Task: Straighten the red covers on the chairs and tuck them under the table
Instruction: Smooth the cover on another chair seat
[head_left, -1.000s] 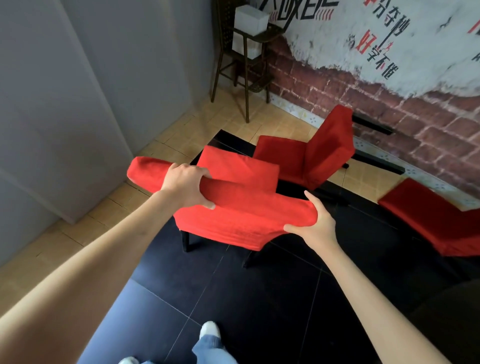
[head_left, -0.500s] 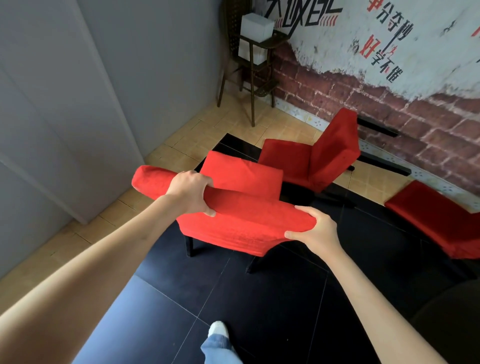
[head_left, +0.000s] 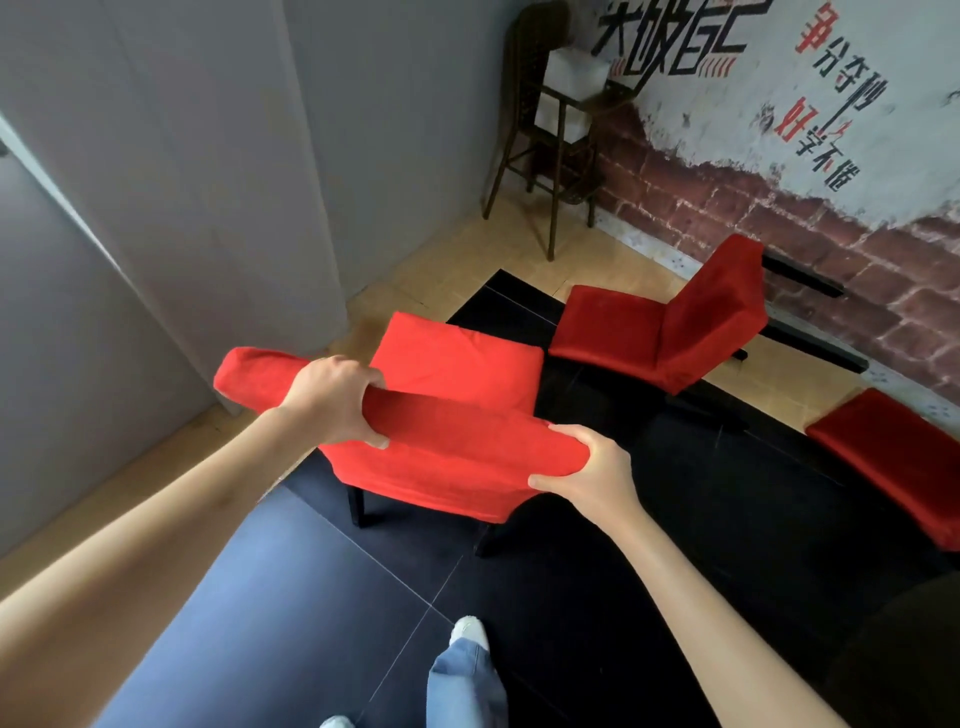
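Room: we look down on a dark tiled floor (head_left: 332, 587) edged by tan tiles, grey panels on the left, a brick wall (head_left: 810, 228) with painted lettering at the far right.
Near chair (head_left: 457, 415): its red cover (head_left: 431, 470) spans the backrest top, just in front of us.
Left hand (head_left: 332, 397): clamped over the backrest top, left of centre.
Right hand (head_left: 587, 465): half a second ago its fingers were closing; now they wrap the right end, thumb beneath.
Meaning: both grips look secure, so we judge the pull to smooth the cover, or the push inward, can begin.
Other chairs: one (head_left: 670, 327) far right, another (head_left: 893, 462) at the right edge.
Table: we cannot make it out clearly.
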